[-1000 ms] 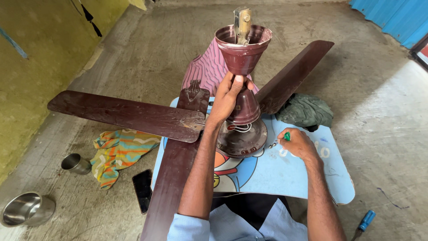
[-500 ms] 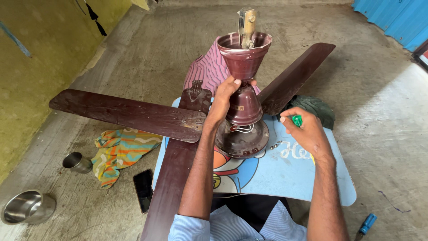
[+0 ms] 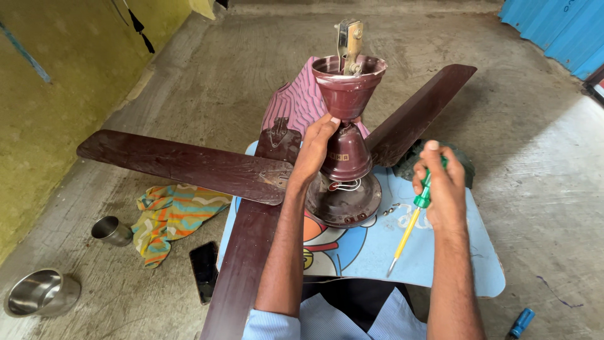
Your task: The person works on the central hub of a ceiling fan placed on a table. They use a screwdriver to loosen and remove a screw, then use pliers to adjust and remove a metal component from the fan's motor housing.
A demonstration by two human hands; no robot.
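A maroon ceiling fan (image 3: 343, 195) lies motor-down on a small blue table (image 3: 465, 264), its three blades (image 3: 189, 165) spreading outward from the left hand's grip and overhanging the concrete floor (image 3: 516, 126); the table is too small to bear more than the hub. The left hand (image 3: 316, 148) is clasped around the narrow neck between the upper cup (image 3: 348, 85) and the lower bell (image 3: 346, 157), thumb and fingers wrapped there, apparently to keep the upright rod steady. To the right of that grip, the right hand (image 3: 440, 182) is clenched on the green handle of a screwdriver (image 3: 409, 223), whose yellow shaft points down and back toward the person, tip just above the table. Further left of the grip, on the floor, lie a striped cloth (image 3: 170, 217), a bowl (image 3: 39, 293), a phone (image 3: 204, 271) and a steel cup (image 3: 112, 230).
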